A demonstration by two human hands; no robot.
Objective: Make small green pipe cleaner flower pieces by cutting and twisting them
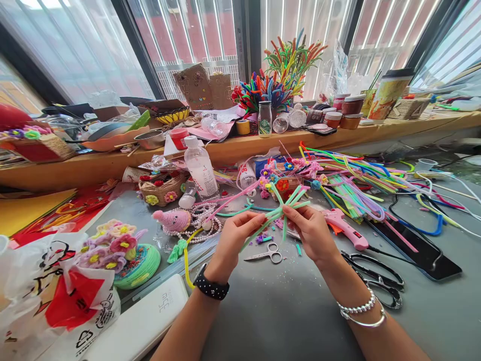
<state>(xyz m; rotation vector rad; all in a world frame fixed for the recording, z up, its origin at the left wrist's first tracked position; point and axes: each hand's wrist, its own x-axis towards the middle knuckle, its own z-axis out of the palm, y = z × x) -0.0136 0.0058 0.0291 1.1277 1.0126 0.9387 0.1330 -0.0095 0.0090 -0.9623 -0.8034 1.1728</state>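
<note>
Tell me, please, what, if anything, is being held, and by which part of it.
The left hand and right hand pinch a bunch of light green fuzzy stems near where they cross.

Bright, cool daylight pours through the windows from ten to two o'clock, leaving the panes pale and nearly washed out against dark frames. The grey table has a soft sheen toward six o'clock; shadows are faint and diffuse. Small glints show on the bracelets at five o'clock. At centre, the green stems, left hand and right hand look fairly crisp. Wide-angle distortion tilts the frames outward and stretches the bag at eight o'clock; detail softens at three and nine o'clock.
</note>
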